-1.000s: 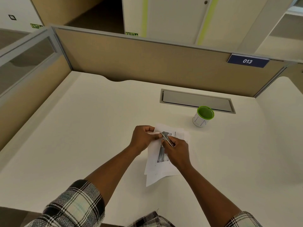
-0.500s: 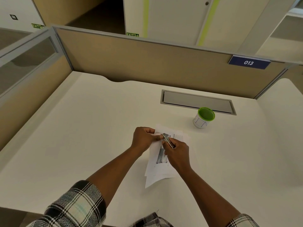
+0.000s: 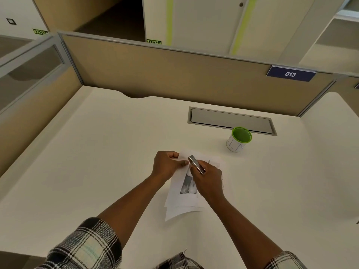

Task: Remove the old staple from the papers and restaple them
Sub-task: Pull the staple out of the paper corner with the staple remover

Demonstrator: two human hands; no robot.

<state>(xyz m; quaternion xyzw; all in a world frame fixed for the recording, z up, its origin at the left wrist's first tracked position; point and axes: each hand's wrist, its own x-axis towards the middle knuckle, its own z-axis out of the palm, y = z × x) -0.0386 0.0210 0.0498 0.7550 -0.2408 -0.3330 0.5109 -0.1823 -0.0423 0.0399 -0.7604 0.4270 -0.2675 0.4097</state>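
A small stack of white printed papers (image 3: pixel 179 202) lies on the desk, its lower sheets fanned out. My left hand (image 3: pixel 167 165) pinches the papers' upper left corner and lifts it a little. My right hand (image 3: pixel 206 180) grips a small silver stapler (image 3: pixel 196 164), whose front end points up and left at that corner. The staple itself is too small to make out.
A white cup with a green rim (image 3: pixel 239 139) stands to the upper right of the papers. Behind it a grey cable flap (image 3: pixel 232 120) is set into the white desk (image 3: pixel 97 152). Beige partition walls (image 3: pixel 174 74) close off the back and left.
Both hands stay at the papers' upper corner. The stapler's tip has shifted slightly closer to my left thumb.
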